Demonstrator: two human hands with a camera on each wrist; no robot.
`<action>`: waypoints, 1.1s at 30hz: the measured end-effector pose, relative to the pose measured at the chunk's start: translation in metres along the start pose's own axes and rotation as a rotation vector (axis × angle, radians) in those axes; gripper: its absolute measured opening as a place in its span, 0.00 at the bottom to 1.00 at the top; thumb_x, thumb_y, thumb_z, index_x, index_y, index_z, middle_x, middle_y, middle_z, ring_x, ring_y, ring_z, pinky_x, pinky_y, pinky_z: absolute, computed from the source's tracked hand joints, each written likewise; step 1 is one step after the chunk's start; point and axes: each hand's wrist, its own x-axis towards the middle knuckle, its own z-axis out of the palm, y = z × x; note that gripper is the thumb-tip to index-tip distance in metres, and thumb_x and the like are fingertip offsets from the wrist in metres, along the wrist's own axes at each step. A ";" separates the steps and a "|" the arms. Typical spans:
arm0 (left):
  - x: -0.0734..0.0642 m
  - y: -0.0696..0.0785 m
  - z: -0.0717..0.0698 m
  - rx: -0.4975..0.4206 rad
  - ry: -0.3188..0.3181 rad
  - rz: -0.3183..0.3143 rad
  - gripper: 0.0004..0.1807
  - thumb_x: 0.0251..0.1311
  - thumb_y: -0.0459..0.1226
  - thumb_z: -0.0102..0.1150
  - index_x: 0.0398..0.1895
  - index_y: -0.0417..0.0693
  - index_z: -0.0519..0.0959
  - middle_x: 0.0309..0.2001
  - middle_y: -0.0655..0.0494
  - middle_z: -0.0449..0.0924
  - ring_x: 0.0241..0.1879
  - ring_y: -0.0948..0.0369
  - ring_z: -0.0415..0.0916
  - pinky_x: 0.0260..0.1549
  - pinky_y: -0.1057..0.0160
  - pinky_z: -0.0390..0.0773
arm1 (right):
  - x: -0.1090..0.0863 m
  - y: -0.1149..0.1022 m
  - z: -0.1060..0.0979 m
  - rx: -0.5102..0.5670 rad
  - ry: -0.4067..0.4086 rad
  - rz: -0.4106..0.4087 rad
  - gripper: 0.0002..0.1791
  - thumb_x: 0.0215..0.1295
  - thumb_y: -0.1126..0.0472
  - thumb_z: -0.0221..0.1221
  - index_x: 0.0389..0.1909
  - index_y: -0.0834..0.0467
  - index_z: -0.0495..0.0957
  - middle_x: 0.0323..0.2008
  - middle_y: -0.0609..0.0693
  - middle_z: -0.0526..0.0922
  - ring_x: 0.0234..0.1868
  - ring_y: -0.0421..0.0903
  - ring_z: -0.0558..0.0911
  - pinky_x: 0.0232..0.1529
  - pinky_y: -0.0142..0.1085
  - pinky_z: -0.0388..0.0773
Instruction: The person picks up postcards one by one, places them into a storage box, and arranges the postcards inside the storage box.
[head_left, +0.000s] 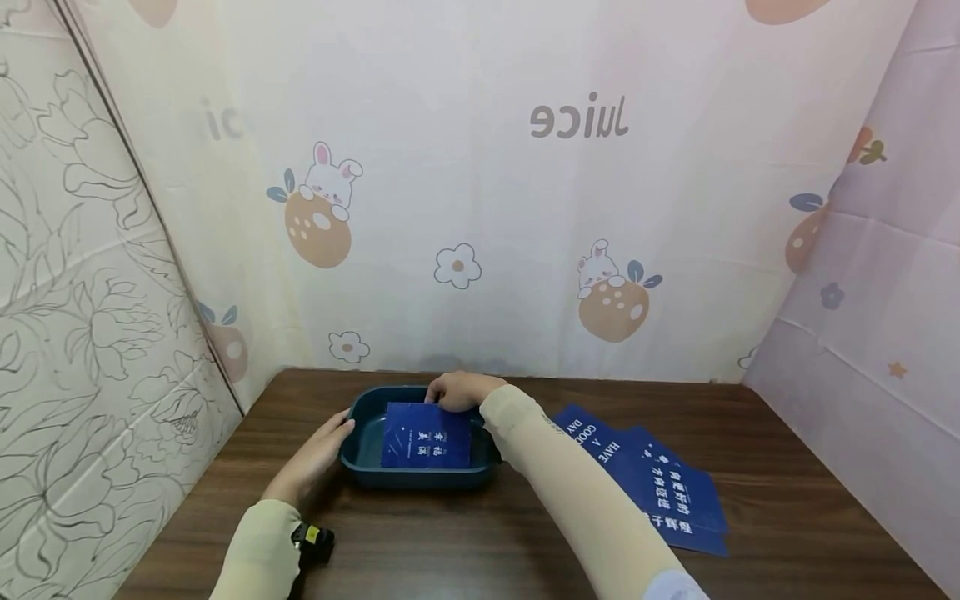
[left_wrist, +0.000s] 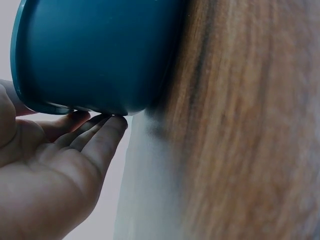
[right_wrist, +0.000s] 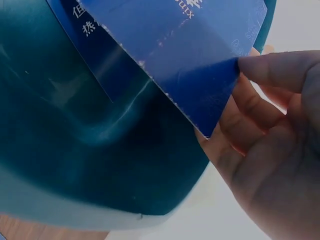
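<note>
A dark teal plastic basin (head_left: 367, 477) sits on the wooden table. At its left end my left hand (head_left: 318, 454) holds the rim, thumb at the edge and fingers (left_wrist: 107, 137) against the outer wall. My right hand (head_left: 463, 390) reaches over the basin's far side and pinches a blue printed card (right_wrist: 175, 65) by its edge, thumb on the front and fingers behind. In the head view this card (head_left: 408, 450) shows white lettering and is over the basin. Beneath it, another blue card (right_wrist: 90, 55) lies inside the basin, mostly covered in the right wrist view.
Several blue cards (head_left: 701, 492) with white lettering lie fanned out on the table (head_left: 780, 517), right of the basin, partly hidden by my right forearm. Printed curtains (head_left: 480, 192) hang behind the table's back edge and at both sides. A black strap device (head_left: 318, 542) is by my left wrist.
</note>
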 end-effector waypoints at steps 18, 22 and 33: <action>-0.004 0.002 0.001 0.012 0.000 -0.002 0.34 0.81 0.46 0.35 0.78 0.34 0.46 0.77 0.31 0.42 0.76 0.35 0.37 0.68 0.33 0.42 | 0.003 0.004 0.001 -0.091 -0.014 0.011 0.16 0.77 0.57 0.51 0.59 0.50 0.81 0.60 0.47 0.79 0.61 0.45 0.75 0.62 0.43 0.72; -0.005 0.003 0.002 0.010 -0.001 -0.004 0.34 0.81 0.47 0.35 0.78 0.34 0.46 0.77 0.31 0.42 0.76 0.36 0.37 0.68 0.34 0.43 | 0.001 0.004 0.001 -0.098 -0.024 0.020 0.17 0.77 0.55 0.51 0.60 0.49 0.81 0.61 0.48 0.78 0.63 0.46 0.75 0.63 0.44 0.72; -0.008 0.003 0.003 0.013 0.007 -0.009 0.34 0.81 0.46 0.35 0.79 0.36 0.46 0.78 0.32 0.42 0.76 0.37 0.36 0.69 0.34 0.43 | -0.009 0.005 -0.003 -0.123 -0.063 0.021 0.20 0.77 0.50 0.52 0.63 0.49 0.79 0.61 0.46 0.78 0.64 0.46 0.74 0.63 0.45 0.72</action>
